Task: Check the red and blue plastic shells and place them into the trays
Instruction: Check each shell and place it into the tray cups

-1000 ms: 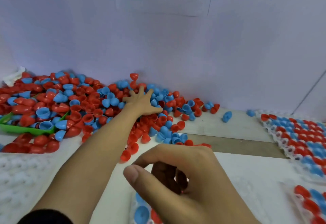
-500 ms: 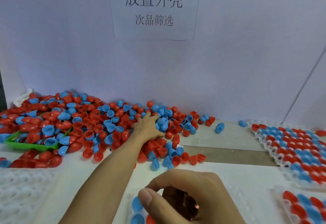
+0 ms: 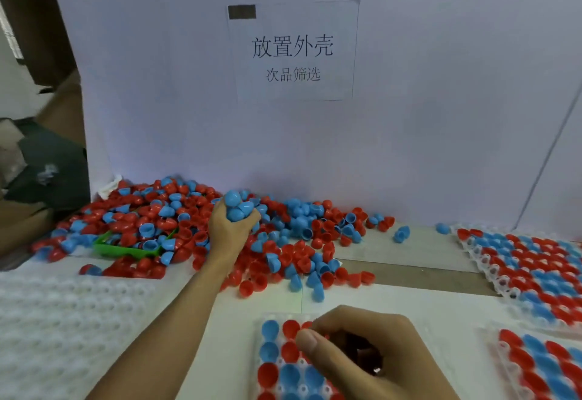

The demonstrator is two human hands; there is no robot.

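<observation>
Head view: my left hand [image 3: 232,229] clutched blue shells [image 3: 235,208] above the far pile [image 3: 176,226]; my right hand [image 3: 371,355] curled over the near tray [image 3: 277,365], contents hidden. Right trays [image 3: 529,273] looked full; much remained.

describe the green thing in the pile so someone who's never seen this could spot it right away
Start at the big heap of red and blue plastic shells against the white back wall. In its left part, left of the left hand, lies a flat green plastic tray, half buried under shells. It is the only green thing there.
</observation>
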